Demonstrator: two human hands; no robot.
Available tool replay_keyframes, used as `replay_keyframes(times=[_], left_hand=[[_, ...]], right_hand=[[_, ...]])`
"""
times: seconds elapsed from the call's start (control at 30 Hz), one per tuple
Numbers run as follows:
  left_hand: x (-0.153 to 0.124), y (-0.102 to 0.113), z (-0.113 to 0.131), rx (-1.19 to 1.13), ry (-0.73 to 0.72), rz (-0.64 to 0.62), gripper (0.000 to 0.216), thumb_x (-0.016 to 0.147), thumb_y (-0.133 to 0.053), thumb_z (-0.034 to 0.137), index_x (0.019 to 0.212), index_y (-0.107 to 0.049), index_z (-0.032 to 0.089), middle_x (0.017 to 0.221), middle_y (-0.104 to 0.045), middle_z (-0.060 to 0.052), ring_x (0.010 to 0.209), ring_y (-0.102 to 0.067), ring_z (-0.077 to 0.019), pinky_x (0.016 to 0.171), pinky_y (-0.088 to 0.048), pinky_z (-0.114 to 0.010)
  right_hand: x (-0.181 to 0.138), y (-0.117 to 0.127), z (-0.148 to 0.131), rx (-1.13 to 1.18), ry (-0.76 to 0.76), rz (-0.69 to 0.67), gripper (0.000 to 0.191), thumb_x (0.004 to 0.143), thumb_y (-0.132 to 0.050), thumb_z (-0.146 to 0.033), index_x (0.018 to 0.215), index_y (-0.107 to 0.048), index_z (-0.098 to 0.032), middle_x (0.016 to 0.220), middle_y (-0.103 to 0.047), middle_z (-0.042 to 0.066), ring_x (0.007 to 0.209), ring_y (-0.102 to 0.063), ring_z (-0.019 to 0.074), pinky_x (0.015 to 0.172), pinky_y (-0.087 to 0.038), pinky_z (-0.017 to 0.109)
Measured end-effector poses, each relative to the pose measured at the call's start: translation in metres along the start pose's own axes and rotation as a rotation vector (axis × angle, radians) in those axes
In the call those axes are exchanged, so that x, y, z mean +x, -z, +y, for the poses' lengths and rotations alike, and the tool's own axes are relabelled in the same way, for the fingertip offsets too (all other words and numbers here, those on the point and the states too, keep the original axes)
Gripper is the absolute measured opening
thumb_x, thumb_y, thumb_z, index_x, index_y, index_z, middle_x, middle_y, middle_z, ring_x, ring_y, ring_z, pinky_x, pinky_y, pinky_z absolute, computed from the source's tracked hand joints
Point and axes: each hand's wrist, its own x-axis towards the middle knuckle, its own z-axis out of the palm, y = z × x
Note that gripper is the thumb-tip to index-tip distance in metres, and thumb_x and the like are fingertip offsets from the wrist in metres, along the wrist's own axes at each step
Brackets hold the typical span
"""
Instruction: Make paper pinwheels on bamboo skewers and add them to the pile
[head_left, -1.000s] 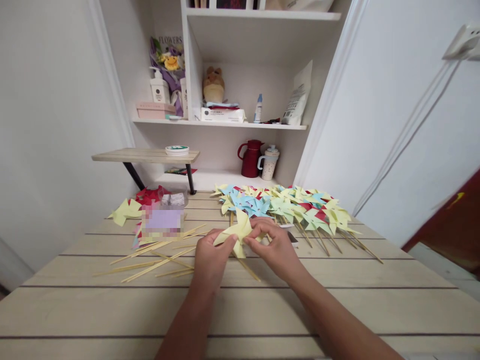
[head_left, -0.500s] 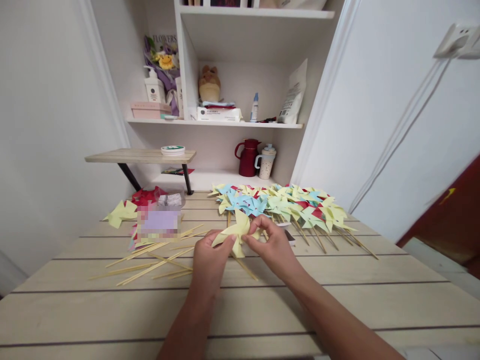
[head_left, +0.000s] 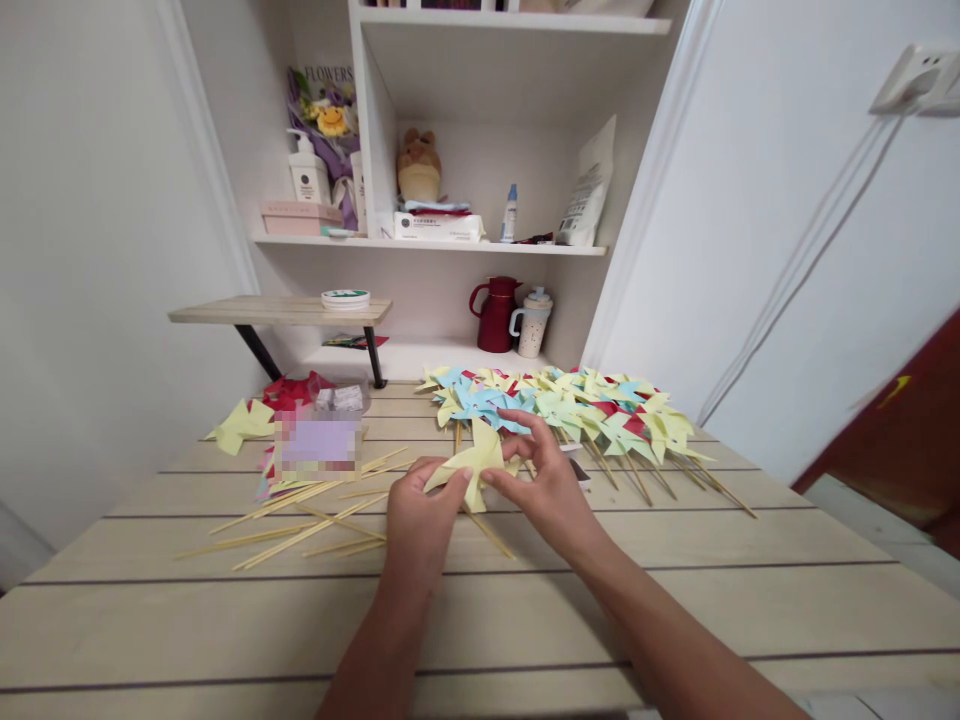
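Observation:
A pale yellow paper pinwheel [head_left: 480, 462] is between my two hands, above the table. My left hand [head_left: 420, 510] pinches its left side, thumb in front and fingers curled behind. With the thumb near the middle and fingers by the right blade, my right hand [head_left: 551, 490] also holds it; one finger is raised. A thin wooden stick [head_left: 491, 537] slants out below the pinwheel; where its upper end meets the paper is hidden. Loose wooden sticks [head_left: 330, 525] lie left of my left hand.
Many mounted pinwheels [head_left: 559, 410] lie at the back right. A yellow paper pinwheel shape [head_left: 241, 427], red paper [head_left: 292, 392] and a clear box [head_left: 341, 399] are at the left. Behind stand a small raised shelf [head_left: 277, 310], a red jug [head_left: 496, 315] and a cup [head_left: 532, 325].
The fingers of my right hand have spread and lifted away from the thumb. My left hand and the pinwheel have stayed almost in place.

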Motion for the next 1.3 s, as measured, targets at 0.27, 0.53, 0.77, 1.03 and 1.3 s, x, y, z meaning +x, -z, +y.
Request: replay_keyframes(times=[0.27,0.53,0.77,1.03,1.3], left_hand=[[0.001,0.000,-0.003,-0.009,0.001,-0.023,0.024,0.067,-0.076,0.033,0.084,-0.076,0.016,0.086,-0.075,-0.008,0.083,-0.069,-0.0245,0.076,-0.051,-0.030],[0.006,-0.005,-0.004,-0.117,0.081,-0.057,0.036,0.062,-0.082,0.034,0.091,-0.076,0.014,0.090,-0.077,-0.010,0.086,-0.071,-0.0252,0.079,-0.052,-0.033],[0.008,-0.009,-0.007,-0.180,0.106,-0.093,0.037,0.062,-0.084,0.039,0.085,-0.075,0.012,0.088,-0.077,-0.010,0.084,-0.069,-0.0229,0.079,-0.050,-0.031],[0.009,-0.010,-0.008,-0.179,0.074,-0.103,0.034,0.060,-0.086,0.041,0.076,-0.075,0.014,0.078,-0.075,-0.005,0.072,-0.064,-0.0163,0.072,-0.048,-0.026],[0.009,-0.012,-0.015,-0.212,0.126,0.001,0.040,0.053,-0.089,0.041,0.075,-0.076,0.011,0.075,-0.076,-0.009,0.069,-0.066,-0.0190,0.072,-0.050,-0.031]], right_hand=[[0.002,0.001,0.006,0.011,-0.018,-0.016,0.068,0.076,-0.069,-0.024,0.139,-0.043,-0.029,0.072,-0.057,-0.006,0.075,-0.061,0.0193,0.084,-0.049,0.039],[0.004,-0.002,0.006,0.213,-0.201,0.021,0.074,0.068,-0.074,-0.023,0.136,-0.045,-0.027,0.069,-0.054,-0.008,0.061,-0.056,0.0153,0.064,-0.046,0.031],[0.005,-0.005,0.002,0.450,-0.304,0.090,0.074,0.063,-0.077,-0.020,0.131,-0.049,-0.025,0.063,-0.052,-0.010,0.059,-0.054,0.0129,0.065,-0.044,0.028],[0.005,-0.004,-0.001,0.441,-0.287,0.110,0.073,0.062,-0.077,-0.020,0.130,-0.051,-0.025,0.064,-0.052,-0.010,0.058,-0.052,0.0123,0.062,-0.040,0.027],[0.004,-0.006,0.007,0.291,-0.242,0.127,0.066,0.069,-0.077,-0.027,0.130,-0.049,-0.028,0.069,-0.057,-0.007,0.066,-0.057,0.0152,0.067,-0.044,0.029]])
